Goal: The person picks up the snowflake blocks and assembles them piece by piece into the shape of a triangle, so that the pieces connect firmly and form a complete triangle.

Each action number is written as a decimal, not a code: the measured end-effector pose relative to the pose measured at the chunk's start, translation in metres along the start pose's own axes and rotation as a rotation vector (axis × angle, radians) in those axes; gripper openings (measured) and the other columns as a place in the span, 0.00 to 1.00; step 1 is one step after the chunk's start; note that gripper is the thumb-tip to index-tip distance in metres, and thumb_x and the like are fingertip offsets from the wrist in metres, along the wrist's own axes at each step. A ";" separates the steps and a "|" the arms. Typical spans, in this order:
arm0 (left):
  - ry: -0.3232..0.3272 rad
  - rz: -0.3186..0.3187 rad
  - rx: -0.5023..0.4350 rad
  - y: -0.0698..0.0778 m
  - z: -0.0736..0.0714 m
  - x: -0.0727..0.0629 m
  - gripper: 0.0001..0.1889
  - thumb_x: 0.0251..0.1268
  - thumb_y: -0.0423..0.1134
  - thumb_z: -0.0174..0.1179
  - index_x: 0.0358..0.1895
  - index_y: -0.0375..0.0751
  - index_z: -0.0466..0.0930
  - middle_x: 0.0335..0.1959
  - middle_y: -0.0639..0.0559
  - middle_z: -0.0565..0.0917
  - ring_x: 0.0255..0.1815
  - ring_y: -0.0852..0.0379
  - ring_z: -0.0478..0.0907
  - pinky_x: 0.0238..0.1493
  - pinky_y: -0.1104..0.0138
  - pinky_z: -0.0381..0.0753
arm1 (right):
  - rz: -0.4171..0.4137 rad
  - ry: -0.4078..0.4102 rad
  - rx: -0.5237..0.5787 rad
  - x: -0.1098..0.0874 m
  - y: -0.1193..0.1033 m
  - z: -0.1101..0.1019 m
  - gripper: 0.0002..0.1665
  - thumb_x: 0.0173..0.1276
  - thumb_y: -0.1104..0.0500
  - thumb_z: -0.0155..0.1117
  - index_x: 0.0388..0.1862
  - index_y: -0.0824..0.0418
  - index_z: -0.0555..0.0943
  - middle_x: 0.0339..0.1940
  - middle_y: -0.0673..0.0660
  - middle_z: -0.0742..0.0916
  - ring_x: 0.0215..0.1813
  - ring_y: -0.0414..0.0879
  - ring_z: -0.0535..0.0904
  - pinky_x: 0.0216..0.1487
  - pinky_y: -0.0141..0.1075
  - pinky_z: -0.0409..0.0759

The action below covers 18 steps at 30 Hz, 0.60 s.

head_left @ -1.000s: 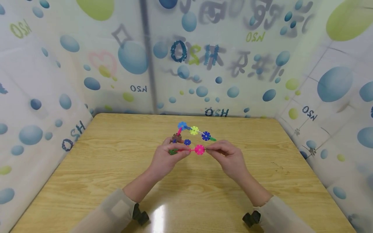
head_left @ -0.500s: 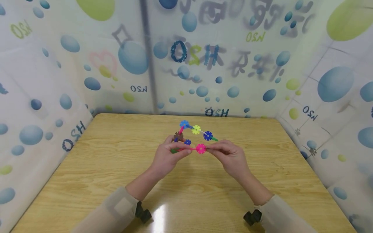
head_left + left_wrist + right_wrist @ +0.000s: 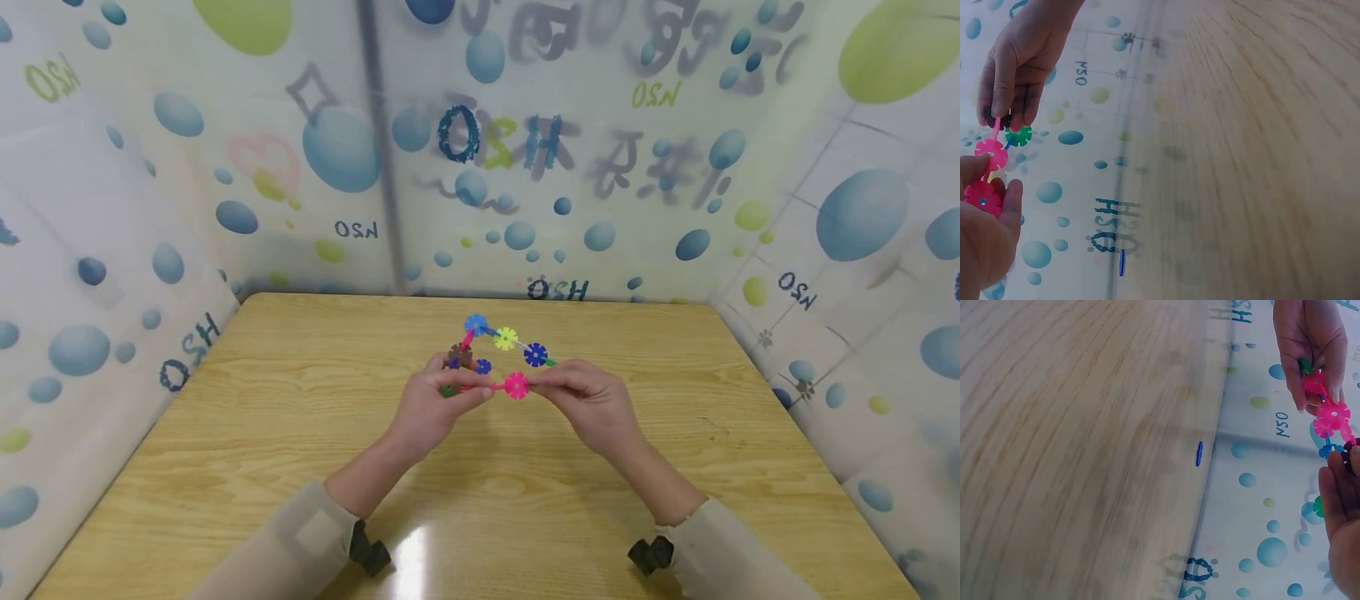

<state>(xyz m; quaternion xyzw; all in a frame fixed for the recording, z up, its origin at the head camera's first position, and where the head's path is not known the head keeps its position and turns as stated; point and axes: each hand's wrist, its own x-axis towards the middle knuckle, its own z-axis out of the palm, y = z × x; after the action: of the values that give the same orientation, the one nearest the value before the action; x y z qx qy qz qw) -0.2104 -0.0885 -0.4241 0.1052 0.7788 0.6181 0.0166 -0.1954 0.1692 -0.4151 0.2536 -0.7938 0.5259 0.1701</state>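
Note:
A chain of interlocking snowflake discs hangs between both hands above the table, bent into a loop. My left hand pinches a pink disc at its near side. My right hand pinches a dark disc that is joined edge-on to a bright pink disc between the hands. Light blue, yellow and dark blue discs form the far side. A brown disc sits by the left fingers. The right fingers partly hide a green disc.
One loose blue disc lies on the wooden table beyond the hands. A patterned curtain with blue and green dots stands along the table's far edge and both sides.
Both hands and the chain have shifted slightly to the right; over the last half second the chain's far side has dipped a little. The grips look the same.

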 end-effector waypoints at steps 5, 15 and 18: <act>0.004 0.025 0.033 0.003 0.000 0.000 0.05 0.69 0.41 0.78 0.45 0.50 0.97 0.63 0.47 0.82 0.67 0.46 0.76 0.55 0.64 0.85 | -0.034 0.011 -0.036 -0.003 0.005 0.002 0.12 0.71 0.71 0.75 0.47 0.58 0.96 0.41 0.54 0.95 0.45 0.36 0.86 0.39 0.27 0.85; -0.001 0.009 0.008 0.003 -0.003 -0.003 0.08 0.71 0.43 0.77 0.49 0.49 0.96 0.70 0.42 0.78 0.73 0.45 0.73 0.66 0.53 0.85 | 0.045 0.032 0.046 -0.005 0.002 0.007 0.16 0.73 0.69 0.75 0.57 0.60 0.92 0.50 0.58 0.93 0.49 0.36 0.90 0.47 0.27 0.89; 0.012 0.010 -0.006 0.003 -0.004 -0.004 0.08 0.71 0.44 0.77 0.49 0.50 0.96 0.70 0.46 0.78 0.74 0.47 0.72 0.67 0.53 0.84 | 0.179 0.022 0.071 -0.007 -0.002 0.007 0.21 0.74 0.68 0.75 0.63 0.62 0.82 0.56 0.59 0.90 0.54 0.39 0.91 0.57 0.29 0.89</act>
<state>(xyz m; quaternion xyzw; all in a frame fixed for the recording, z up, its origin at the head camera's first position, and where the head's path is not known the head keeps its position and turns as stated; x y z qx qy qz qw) -0.2068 -0.0924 -0.4208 0.1056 0.7765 0.6211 0.0090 -0.1890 0.1636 -0.4200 0.1818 -0.7921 0.5697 0.1220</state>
